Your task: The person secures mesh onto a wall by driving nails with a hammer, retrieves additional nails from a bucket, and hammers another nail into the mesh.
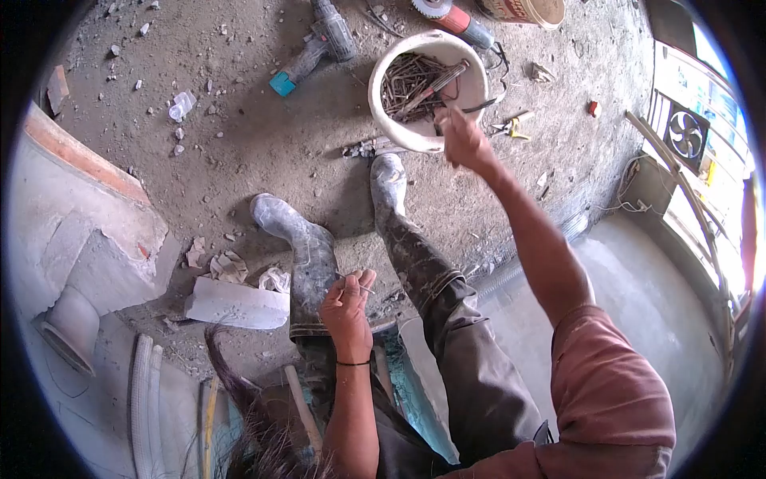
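My left hand (349, 305) is raised above my left boot (291, 227), fingers pinched on a thin nail-like metal piece (367, 290). My right arm reaches out, and my right hand (465, 144) is closed at the near right rim of a white bucket (379, 112). Motion smears its fingers, and I cannot make out what they hold. A dark, thin piece (480, 105) shows just beyond them. Inside the bucket lie many rusty, nail-like metal pieces (408, 78) and a long tool with a reddish handle (448, 76).
A cordless drill (327, 40) and a red grinder (459, 22) lie beyond the bucket. Yellow-handled pliers (515, 126) rest to its right. A second bucket (542, 9) stands at the top. Rubble and a white block (238, 303) lie on the left; a fan (686, 133) stands at right.
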Motion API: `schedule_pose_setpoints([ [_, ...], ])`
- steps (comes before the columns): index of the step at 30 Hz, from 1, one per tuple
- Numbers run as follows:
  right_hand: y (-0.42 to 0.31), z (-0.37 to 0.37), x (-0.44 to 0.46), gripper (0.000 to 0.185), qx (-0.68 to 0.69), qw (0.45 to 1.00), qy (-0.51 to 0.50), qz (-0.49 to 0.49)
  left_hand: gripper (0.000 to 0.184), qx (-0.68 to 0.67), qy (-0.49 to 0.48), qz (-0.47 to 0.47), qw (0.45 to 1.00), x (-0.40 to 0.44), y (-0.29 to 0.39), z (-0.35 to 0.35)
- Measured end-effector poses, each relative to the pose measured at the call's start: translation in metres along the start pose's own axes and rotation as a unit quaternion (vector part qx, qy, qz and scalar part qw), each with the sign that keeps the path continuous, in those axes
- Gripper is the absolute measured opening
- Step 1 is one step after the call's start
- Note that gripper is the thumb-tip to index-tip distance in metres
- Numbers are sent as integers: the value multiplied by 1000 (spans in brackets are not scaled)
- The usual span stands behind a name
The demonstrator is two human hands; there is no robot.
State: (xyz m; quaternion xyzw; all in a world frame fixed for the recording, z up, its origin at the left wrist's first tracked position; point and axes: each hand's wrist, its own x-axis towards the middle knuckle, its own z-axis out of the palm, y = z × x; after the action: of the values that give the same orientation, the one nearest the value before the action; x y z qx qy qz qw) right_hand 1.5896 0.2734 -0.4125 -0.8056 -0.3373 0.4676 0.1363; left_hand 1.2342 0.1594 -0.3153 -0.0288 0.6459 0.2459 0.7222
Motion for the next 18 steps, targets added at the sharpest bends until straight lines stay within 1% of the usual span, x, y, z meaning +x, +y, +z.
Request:
schedule_pose_setpoints([
  [3, 10, -6, 40, 20, 111, 993, -48, 14, 22, 3, 14, -8, 1000, 1, 0, 4],
  [4, 11, -7, 50, 21, 198, 977, -82, 19, 21, 2, 11, -9, 1000, 1, 0, 5],
  [5, 12, -6, 58, 21, 200, 976, -81, 20, 20, 1, 9, -11, 1000, 2, 0, 6],
  [7, 13, -1, 73, 20, 150, 982, -110, -33, 19, 0, 10, -16, 1000, 3, -2, 5],
  [8, 15, 3, 81, 21, 103, 989, -90, -63, 18, -4, 11, -20, 1000, 3, -3, 4],
  [9, 15, 5, 80, 21, 106, 988, -90, -62, 18, -1, 12, -20, 1000, 3, -3, 5],
  [10, 14, 5, 79, 21, -16, 993, -58, -103, 17, -3, 11, -19, 1000, 2, -3, 6],
  [11, 12, 5, 78, 21, -139, 979, -24, -144, 16, -6, 10, -17, 1000, 2, -3, 7],
  [12, 10, 5, 76, 21, -139, 979, -23, -145, 16, -6, 9, -16, 1000, 3, -2, 10],
  [13, 9, 4, 73, 21, -290, 948, -59, -115, 15, -1, 21, -27, 999, 2, 0, 14],
  [14, 7, 2, 71, 23, -434, 892, -93, -83, 14, 3, 33, -38, 999, 2, 0, 17],
  [15, 13, 3, 71, 23, -434, 892, -93, -83, 14, 2, 32, -38, 999, 2, -2, 18],
  [17, 25, 10, 70, 24, -477, 865, -76, -137, 14, -13, 33, -40, 999, 3, -7, 14],
  [18, 27, 12, 72, 24, -481, 862, -87, -136, 14, -11, 33, -40, 999, 3, -7, 13],
])
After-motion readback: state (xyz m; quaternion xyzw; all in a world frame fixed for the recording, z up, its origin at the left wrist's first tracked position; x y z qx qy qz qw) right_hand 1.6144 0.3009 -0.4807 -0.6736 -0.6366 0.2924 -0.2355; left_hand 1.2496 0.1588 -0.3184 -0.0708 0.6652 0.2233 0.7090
